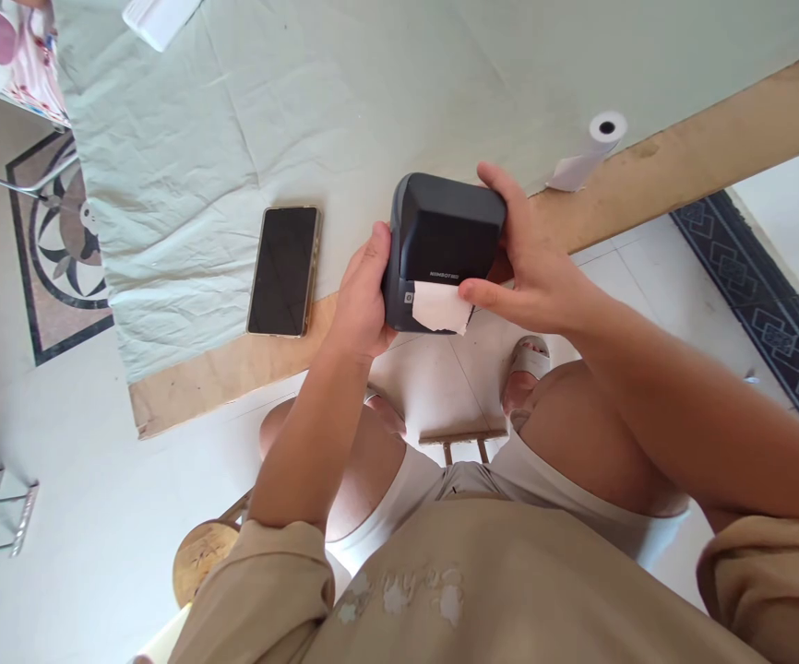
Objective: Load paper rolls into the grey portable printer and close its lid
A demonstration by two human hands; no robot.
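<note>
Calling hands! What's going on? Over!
Left hand and right hand gripping black printer. Paper strip sticking out, right thumb at its edge. Phone, paper roll clear, either side.

The camera, worn on the head, looks from above, facing forward and steeply down. The shirt point(510, 572) lies closest, along the bottom edge; the left hand point(363, 300) and right hand point(538, 277) sit farther off, around mid-view; the table point(732, 138) stretches past the top edge, and floor point(101, 563) shows at both sides

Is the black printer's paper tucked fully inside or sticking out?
Sticking out: a pale paper strip with a ragged lower edge shows below the lettering on the black printer.
</note>
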